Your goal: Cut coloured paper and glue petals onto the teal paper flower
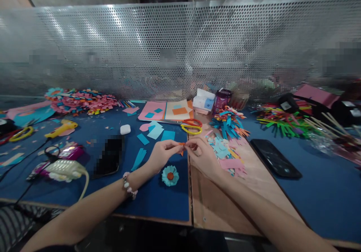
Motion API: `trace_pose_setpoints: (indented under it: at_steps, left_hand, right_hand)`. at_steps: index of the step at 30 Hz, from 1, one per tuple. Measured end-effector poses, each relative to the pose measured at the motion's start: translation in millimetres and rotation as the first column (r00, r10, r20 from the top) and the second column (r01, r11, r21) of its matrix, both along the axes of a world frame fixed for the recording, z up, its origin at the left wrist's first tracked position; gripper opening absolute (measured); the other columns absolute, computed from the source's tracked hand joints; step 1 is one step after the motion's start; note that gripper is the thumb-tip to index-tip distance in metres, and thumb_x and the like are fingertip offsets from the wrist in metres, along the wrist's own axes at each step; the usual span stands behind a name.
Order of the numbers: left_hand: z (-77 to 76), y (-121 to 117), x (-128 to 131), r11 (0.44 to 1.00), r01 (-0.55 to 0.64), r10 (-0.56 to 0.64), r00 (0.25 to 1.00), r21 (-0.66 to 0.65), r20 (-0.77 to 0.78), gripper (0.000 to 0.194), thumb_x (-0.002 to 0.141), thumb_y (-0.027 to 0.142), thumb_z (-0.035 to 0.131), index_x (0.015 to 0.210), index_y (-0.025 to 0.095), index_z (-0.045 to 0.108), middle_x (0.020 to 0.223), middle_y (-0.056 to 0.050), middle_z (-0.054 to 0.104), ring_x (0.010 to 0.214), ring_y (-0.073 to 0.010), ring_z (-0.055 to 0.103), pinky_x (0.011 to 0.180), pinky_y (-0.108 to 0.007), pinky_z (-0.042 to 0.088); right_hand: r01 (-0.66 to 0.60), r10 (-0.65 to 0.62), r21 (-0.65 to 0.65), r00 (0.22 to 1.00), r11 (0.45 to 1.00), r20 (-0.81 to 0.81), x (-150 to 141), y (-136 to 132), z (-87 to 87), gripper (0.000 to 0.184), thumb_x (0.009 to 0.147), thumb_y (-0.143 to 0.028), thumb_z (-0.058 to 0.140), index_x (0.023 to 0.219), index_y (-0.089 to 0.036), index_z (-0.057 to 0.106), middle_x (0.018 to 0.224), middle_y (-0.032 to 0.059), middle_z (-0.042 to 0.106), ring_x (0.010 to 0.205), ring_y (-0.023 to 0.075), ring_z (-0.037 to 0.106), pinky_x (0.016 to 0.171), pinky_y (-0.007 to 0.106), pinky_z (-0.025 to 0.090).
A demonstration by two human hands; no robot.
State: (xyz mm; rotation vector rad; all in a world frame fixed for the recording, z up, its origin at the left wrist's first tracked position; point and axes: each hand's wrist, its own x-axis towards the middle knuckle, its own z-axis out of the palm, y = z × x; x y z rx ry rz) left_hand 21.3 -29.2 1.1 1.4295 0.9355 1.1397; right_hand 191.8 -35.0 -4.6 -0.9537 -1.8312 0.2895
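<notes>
My left hand [163, 154] and my right hand [201, 155] meet above the middle of the table, both with fingers pinched together. Between their fingertips is a small orange paper piece [182, 145], part of it hanging down below; its exact shape is hidden by the fingers. Just below my hands, a light blue paper flower [170, 175] with an orange centre lies on the blue tabletop. Beyond the fingertips rest scissors with red and yellow handles [191, 128]. Blue paper pieces [168, 135] lie close to my left hand. A heap of cut paper strips [225, 150] is beside my right hand.
A yellow glue gun [61, 128], a dark phone [109, 154] and a white earbud case [125, 129] lie left. Another black phone [275, 158] lies right. Paper flowers [79, 101] are piled at the back left. A perforated metal panel [126, 52] closes off the far side.
</notes>
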Motion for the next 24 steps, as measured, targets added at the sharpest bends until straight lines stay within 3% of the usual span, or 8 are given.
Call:
trace_pose_setpoints:
  at_steps: [8, 19, 24]
  left_hand:
    - [-1.4, 0.3, -1.3, 1.0, 0.005, -0.005, 1.0, 0.014, -0.022, 0.026, 0.07, 0.037, 0.068, 0.082, 0.014, 0.07, 0.08, -0.006, 0.071, 0.077, -0.0202, 0.065, 0.076, -0.031, 0.05]
    - [-2.3, 0.2, -1.9, 0.999, 0.02, -0.019, 0.998, 0.028, -0.053, 0.024, 0.072, 0.035, 0.067, 0.082, 0.014, 0.07, 0.08, -0.006, 0.071, 0.079, -0.0199, 0.065, 0.075, -0.029, 0.05]
    - [-2.1, -0.1, -1.6, 0.999, 0.031, -0.031, 0.998, 0.009, -0.051, 0.025, 0.071, 0.036, 0.066, 0.082, 0.014, 0.069, 0.081, -0.006, 0.071, 0.079, -0.02, 0.065, 0.075, -0.029, 0.05]
  right_hand:
    - [-0.02, 0.019, -0.046, 1.0, 0.999, -0.015, -0.9, 0.8, 2.7, 0.002, 0.081, -0.021, 0.055, 0.081, -0.02, 0.057, 0.083, 0.0022, 0.056, 0.072, 0.0126, 0.053, 0.065, 0.026, 0.044]
    - [-0.139, 0.121, -0.26, 0.989, 0.956, -0.084, -0.2, -3.2, 13.9, 0.005, 0.082, -0.021, 0.053, 0.08, -0.019, 0.057, 0.078, 0.0001, 0.057, 0.069, 0.0114, 0.051, 0.06, 0.024, 0.039]
    - [-0.102, 0.097, -0.187, 0.995, 0.977, -0.035, 0.1, -0.3, 10.0, 0.007, 0.082, -0.02, 0.051, 0.079, -0.019, 0.057, 0.078, 0.0007, 0.057, 0.068, 0.0117, 0.051, 0.061, 0.025, 0.041]
